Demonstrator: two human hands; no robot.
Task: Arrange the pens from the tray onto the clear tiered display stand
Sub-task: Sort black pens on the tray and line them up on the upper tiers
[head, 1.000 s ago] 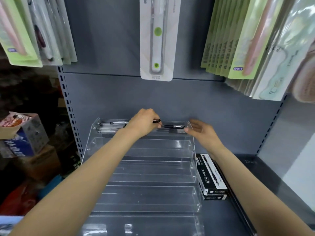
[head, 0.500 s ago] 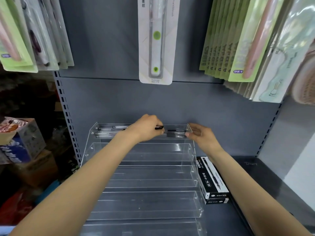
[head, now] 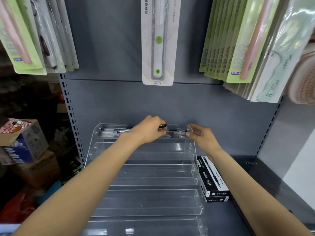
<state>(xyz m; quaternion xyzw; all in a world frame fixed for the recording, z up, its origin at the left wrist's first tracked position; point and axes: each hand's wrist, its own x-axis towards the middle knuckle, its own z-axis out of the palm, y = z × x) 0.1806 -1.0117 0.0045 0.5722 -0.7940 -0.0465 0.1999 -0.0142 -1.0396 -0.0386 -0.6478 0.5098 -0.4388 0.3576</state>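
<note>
The clear tiered display stand [head: 144, 169] sits on the grey shelf against the back panel. Several clear pens with black parts [head: 110, 132] lie lengthwise in its top tier; the lower tiers hold nothing. My left hand [head: 148, 130] hovers over the middle of the top tier, fingers curled round a pen [head: 162, 126] whose black end sticks out to the right. My right hand [head: 200, 136] is at the right end of that tier, its fingertips touching the end wall and the pen ends there.
Two stacked black-and-white pen boxes [head: 213, 179] lie beside the stand's right side. Packaged toothbrushes [head: 158, 41] hang above on the back panel, with more packs at both sides. Cardboard boxes [head: 22, 142] stand to the left of the shelf upright.
Both hands stay at the top tier. My left hand has lowered its pen slightly toward the row, and my right hand has closed in on the tier's right end.
</note>
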